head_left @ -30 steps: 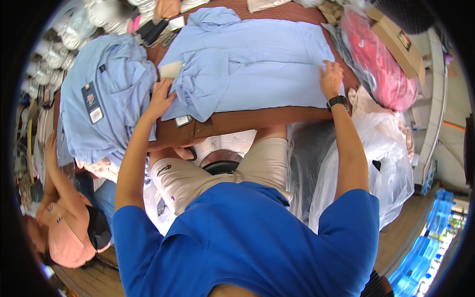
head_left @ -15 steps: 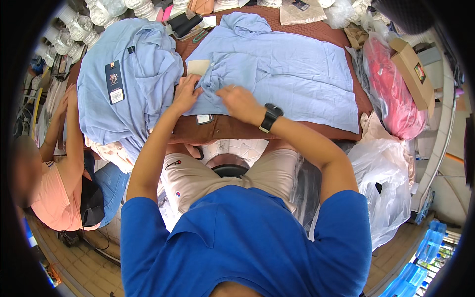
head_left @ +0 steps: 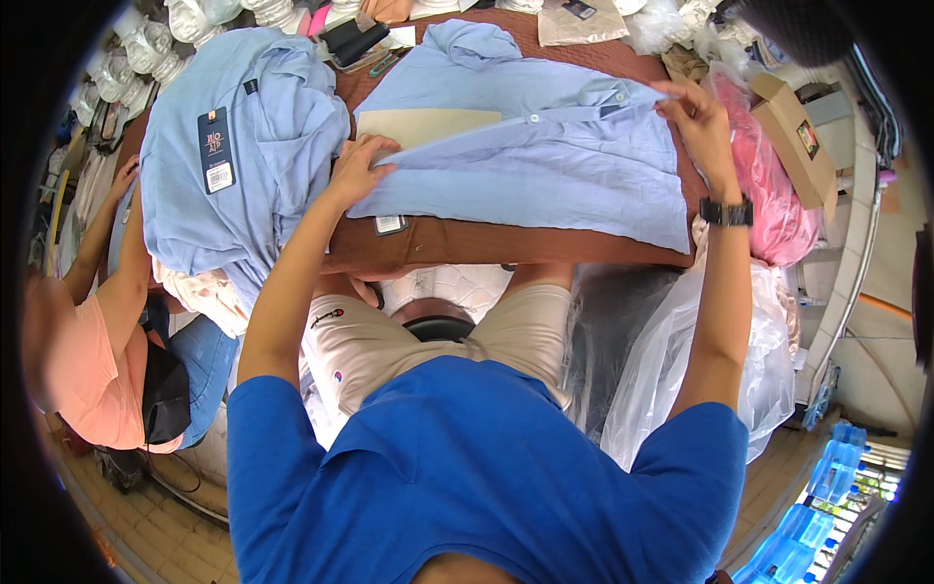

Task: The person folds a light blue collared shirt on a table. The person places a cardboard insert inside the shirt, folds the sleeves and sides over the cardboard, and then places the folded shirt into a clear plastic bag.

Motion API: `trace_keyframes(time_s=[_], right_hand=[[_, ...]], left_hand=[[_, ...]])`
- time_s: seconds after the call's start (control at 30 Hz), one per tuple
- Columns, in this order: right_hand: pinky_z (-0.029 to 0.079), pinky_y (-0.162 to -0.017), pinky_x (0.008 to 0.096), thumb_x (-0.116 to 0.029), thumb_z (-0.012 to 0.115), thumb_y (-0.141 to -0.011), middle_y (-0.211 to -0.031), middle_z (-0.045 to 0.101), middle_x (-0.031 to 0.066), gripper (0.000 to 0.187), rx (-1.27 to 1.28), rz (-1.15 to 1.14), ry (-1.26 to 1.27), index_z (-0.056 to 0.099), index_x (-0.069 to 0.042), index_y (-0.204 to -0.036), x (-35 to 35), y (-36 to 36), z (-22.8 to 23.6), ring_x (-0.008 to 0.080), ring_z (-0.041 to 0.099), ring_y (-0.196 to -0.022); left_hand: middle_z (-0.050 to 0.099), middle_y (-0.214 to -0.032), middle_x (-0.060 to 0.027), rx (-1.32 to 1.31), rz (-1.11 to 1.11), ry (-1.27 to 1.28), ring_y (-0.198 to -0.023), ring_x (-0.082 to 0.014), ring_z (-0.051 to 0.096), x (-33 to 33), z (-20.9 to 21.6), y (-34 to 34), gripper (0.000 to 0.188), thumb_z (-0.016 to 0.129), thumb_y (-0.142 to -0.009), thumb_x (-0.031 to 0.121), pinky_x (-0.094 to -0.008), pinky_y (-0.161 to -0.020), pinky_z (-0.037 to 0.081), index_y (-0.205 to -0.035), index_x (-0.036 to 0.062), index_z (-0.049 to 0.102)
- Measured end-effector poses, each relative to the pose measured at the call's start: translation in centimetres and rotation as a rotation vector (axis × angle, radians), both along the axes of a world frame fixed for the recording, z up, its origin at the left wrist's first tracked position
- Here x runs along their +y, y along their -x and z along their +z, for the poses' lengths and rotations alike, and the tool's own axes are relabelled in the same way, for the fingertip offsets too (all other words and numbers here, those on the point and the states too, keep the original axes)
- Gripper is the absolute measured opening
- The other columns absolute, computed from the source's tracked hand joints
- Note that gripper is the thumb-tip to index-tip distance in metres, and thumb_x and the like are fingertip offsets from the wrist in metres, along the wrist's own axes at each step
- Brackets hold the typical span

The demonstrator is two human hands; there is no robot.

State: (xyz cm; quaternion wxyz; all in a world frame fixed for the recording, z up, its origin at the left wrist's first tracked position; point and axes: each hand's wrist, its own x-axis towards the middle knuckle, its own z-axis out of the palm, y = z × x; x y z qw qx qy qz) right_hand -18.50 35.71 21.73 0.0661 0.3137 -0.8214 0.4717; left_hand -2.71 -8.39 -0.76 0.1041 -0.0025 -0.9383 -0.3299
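Note:
A light blue shirt (head_left: 525, 180) lies spread across the brown cloth-covered table. My right hand (head_left: 699, 127), with a dark watch at the wrist, pinches a corner of it at the right end. From that pinch a buttoned strip of the shirt runs taut toward my left hand (head_left: 358, 173). The left fingers are bent over the shirt's left end and seem to grip its edge. Beside them a flat cream card (head_left: 423, 127) lies on the shirt, partly covered by the stretched strip. A dark tag (head_left: 390, 225) pokes out under the near edge.
A pile of blue shirts (head_left: 233, 146) with a dark hang tag sits at left. Pink bagged goods (head_left: 764, 185) and an open cardboard box (head_left: 793, 136) stand at right. Clear plastic bags (head_left: 705, 331) hang by my right side. A co-worker (head_left: 107, 360) sits at far left.
My right hand has moved far right, drawing the bunched shirt strip out straight. More of the cream card shows. My left hand stays near the shirt's left end.

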Motion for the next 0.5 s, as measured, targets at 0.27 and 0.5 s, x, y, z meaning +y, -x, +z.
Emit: trace_keyframes(time_s=[0.27, 0.5], right_hand=[[0.046, -0.071, 0.0213, 0.007, 0.068, -0.081, -0.092, 0.067, 0.0009, 0.021, 0.017, -0.022, -0.018, 0.077, -0.005, -0.095, 5.0, -3.9, -5.2, 0.0084, 0.06, -0.084], [0.05, -0.074, 0.0255, 0.009, 0.068, -0.076, -0.094, 0.067, 0.0076, 0.019, -0.091, -0.014, -0.187, 0.076, -0.003, -0.087, 7.6, -3.6, -11.1, 0.0143, 0.064, -0.086]], left_hand=[[0.059, -0.122, -0.0035, -0.057, 0.02, -0.013, -0.116, -0.0323, 0.047, 0.9, 0.6, -0.1, 0.038, 0.075, -0.08, 0.008, -0.0392, -0.104, 0.038, -0.114, 0.0208, 0.066], [0.056, -0.117, -0.0008, -0.093, 0.024, 0.006, -0.112, -0.0316, 0.047, 0.4, 0.0, 0.2, 0.029, 0.072, -0.078, 0.002, -0.0412, -0.099, 0.04, -0.099, 0.0199, 0.064]])
